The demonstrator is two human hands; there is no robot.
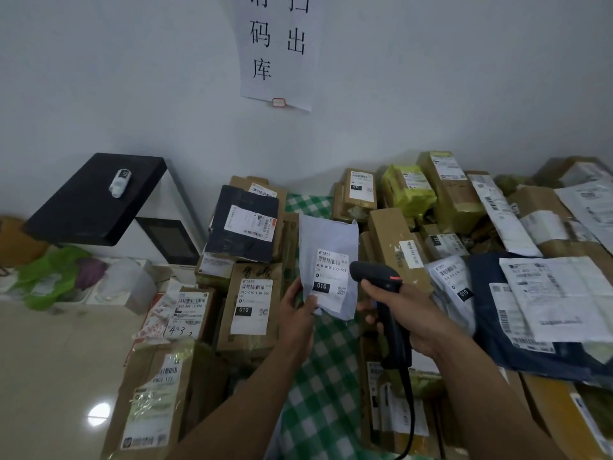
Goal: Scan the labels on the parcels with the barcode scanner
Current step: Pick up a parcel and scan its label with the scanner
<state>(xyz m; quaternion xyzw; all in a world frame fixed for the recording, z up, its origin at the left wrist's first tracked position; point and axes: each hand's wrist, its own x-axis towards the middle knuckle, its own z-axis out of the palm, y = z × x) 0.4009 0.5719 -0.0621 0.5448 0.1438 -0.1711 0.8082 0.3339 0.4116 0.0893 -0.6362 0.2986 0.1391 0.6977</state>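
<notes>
Head view. Step in hand: scanning of one parcel. White poly mailer (326, 240), pinched at lower edge between thumb and fingers of left hand (296, 315), held upright over green checked cloth (320, 380), shipping label (331, 280) facing camera. Barcode scanner (378, 278), handle wrapped firmly by right hand (403, 313), head just beside label's right edge. Next move, by judgement: scanner window squared to barcode at label top, trigger pressed. Cardboard cartons (252, 333) stacked either side, taped shut, contents hidden. Clear plastic tub (129, 287) at left, contents indiscernible.

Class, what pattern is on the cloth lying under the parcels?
It is a green-and-white checked cloth, seen best in the head view.
</notes>
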